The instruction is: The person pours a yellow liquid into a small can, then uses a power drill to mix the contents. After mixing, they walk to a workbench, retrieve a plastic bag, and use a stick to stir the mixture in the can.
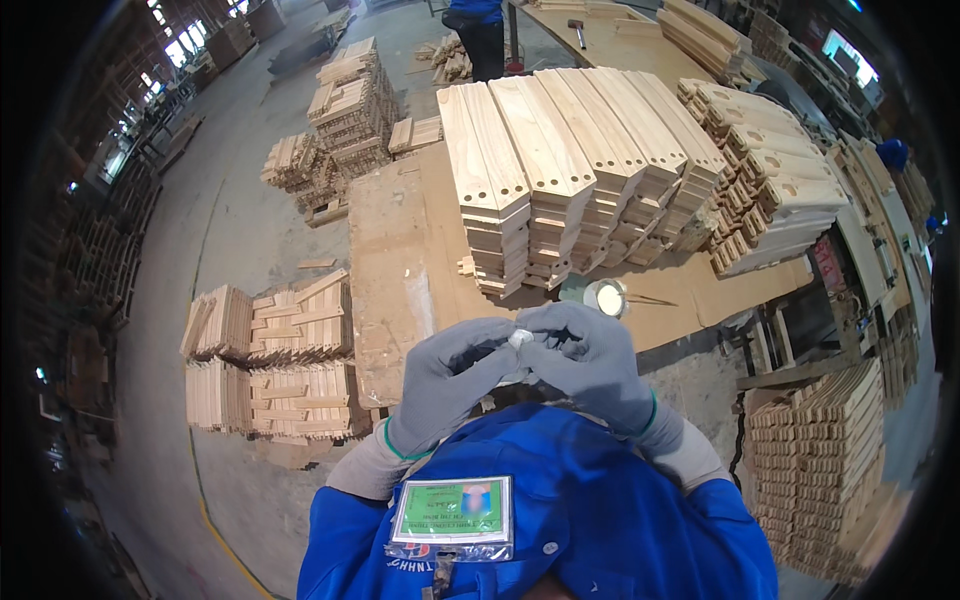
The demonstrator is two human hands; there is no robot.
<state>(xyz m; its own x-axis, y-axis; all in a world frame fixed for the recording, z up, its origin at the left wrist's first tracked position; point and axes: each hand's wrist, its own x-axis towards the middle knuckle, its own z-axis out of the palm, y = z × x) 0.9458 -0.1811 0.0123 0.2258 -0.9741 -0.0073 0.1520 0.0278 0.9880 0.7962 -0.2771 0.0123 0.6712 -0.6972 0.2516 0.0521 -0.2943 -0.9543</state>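
In front of my chest, my left hand (448, 378) and my right hand (596, 366) come together, both in grey gloves. Their fingertips are closed on a small crumpled white piece (521, 339), too small to name surely. Just beyond my right hand, a round container (608, 299) with pale cream contents sits on the cardboard-covered table (390, 250). A thin stick (650, 300) lies beside it. Tall stacks of pale wooden boards (535, 125) with round holes at their near ends rise past my hands.
More shaped wooden pieces (785, 165) are piled to the right. Stacked slats (300, 315) stand low at the left, with further piles (350, 105) behind. At lower right is another stack (810, 470). A person (478, 35) stands at the far end, near a table with a hammer (577, 33).
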